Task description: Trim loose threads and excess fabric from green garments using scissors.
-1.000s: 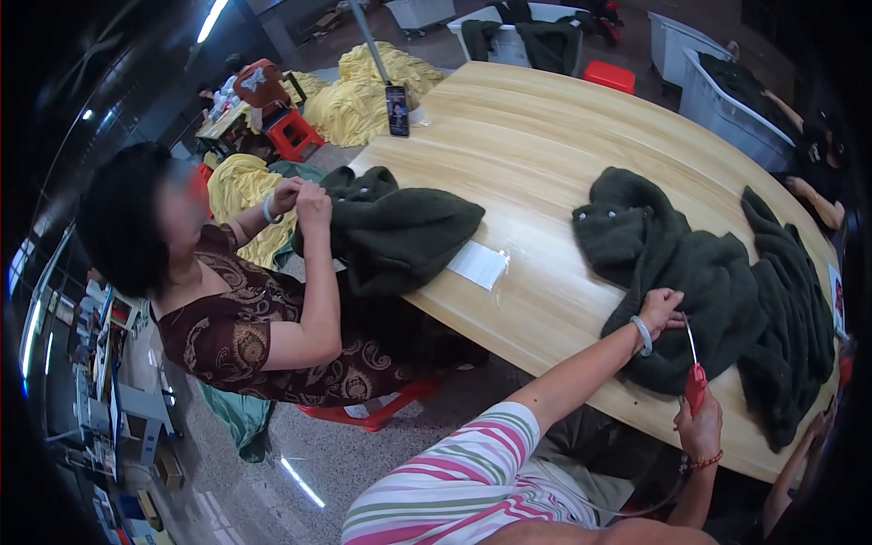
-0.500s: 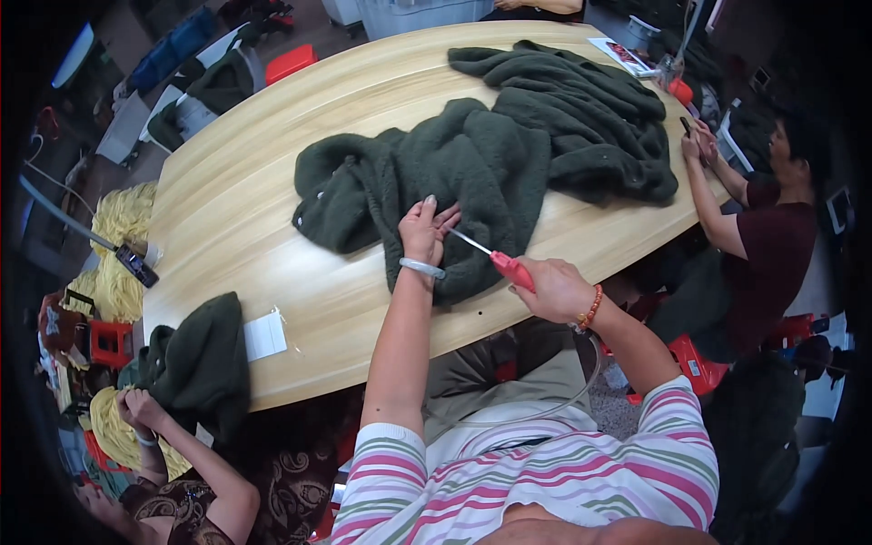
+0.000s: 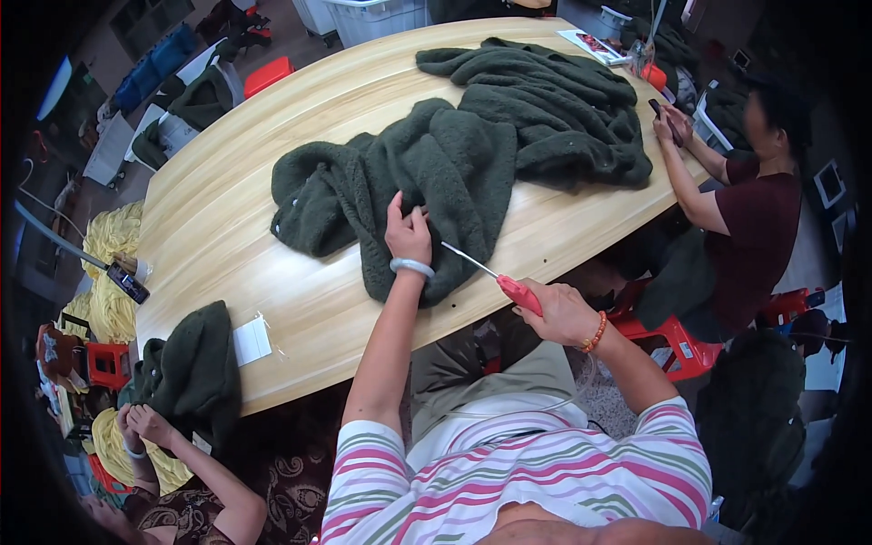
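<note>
A dark green fleece garment [image 3: 459, 173] lies bunched on the wooden table [image 3: 227, 209] in front of me. My left hand [image 3: 408, 232] is at its near part, fingers bent into the cloth; the fingertips are partly hidden. In my right hand [image 3: 565, 313] is a red air blow gun [image 3: 520, 294] with a long thin metal nozzle. The nozzle points up and left, its tip over the garment close to my left hand. A thin hose [image 3: 581, 391] runs from below my right hand toward my lap.
Another dark green garment [image 3: 572, 109] lies behind, touching the first. Bottom left, a person's hands [image 3: 145, 427] work beside a green garment [image 3: 195, 363] and a white paper [image 3: 252, 341]. At right, a seated person [image 3: 754, 218] holds a phone. Red stools [image 3: 668, 345] stand beside the table.
My left hand has turned so its back shows more, with the fingers bent into the cloth. The nozzle tip has drawn slightly away from those fingers. The whole view has shifted a little.
</note>
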`<state>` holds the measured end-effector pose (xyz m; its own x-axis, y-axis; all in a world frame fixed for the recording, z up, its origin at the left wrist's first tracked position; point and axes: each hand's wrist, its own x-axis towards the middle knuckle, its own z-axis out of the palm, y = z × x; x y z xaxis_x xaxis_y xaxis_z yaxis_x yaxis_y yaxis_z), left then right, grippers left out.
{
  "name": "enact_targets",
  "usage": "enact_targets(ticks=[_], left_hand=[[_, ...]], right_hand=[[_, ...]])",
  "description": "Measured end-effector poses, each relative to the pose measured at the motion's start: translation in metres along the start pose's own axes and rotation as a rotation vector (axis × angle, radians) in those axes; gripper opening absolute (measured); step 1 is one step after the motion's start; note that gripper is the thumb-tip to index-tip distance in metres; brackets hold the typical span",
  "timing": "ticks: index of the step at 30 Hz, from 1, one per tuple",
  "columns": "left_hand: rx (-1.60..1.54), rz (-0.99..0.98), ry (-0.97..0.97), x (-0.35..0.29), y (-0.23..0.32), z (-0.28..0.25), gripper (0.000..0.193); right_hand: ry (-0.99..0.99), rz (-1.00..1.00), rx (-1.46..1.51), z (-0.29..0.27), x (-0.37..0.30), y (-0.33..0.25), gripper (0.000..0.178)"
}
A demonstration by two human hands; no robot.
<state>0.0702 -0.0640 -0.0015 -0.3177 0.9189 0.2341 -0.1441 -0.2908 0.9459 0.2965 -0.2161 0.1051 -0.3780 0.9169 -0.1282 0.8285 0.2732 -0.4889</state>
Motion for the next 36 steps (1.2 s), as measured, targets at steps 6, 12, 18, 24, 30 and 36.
enact_targets(ticks=[6, 12, 18, 24, 30, 36], left_hand=[[1.095, 0.481, -0.263, -0.073, 0.059, -0.025, 0.046], [1.166, 0.421, -0.372, -0.103, 0.073, -0.057, 0.030], [1.271, 0.459, -0.368, -0.096, 0.057, -0.064, 0.027], [1.239, 0.465, -0.393, -0.096, 0.052, -0.063, 0.027], [1.257, 0.434, -0.437, -0.098, 0.048, -0.062, 0.030], [1.326, 0.450, -0.389, -0.098, 0.051, -0.066, 0.030]], right_hand=[[0.083, 0.032, 0.081, -0.013, -0.016, 0.012, 0.034], [0.016, -0.030, 0.039, -0.013, -0.016, 0.008, 0.033], [-0.169, -0.109, -0.065, -0.015, -0.020, -0.016, 0.031], [-0.331, -0.118, -0.088, -0.007, -0.031, -0.006, 0.032], [-0.257, -0.072, -0.024, -0.020, -0.039, -0.013, 0.023], [-0.139, -0.110, -0.032, -0.003, -0.033, 0.001, 0.031]])
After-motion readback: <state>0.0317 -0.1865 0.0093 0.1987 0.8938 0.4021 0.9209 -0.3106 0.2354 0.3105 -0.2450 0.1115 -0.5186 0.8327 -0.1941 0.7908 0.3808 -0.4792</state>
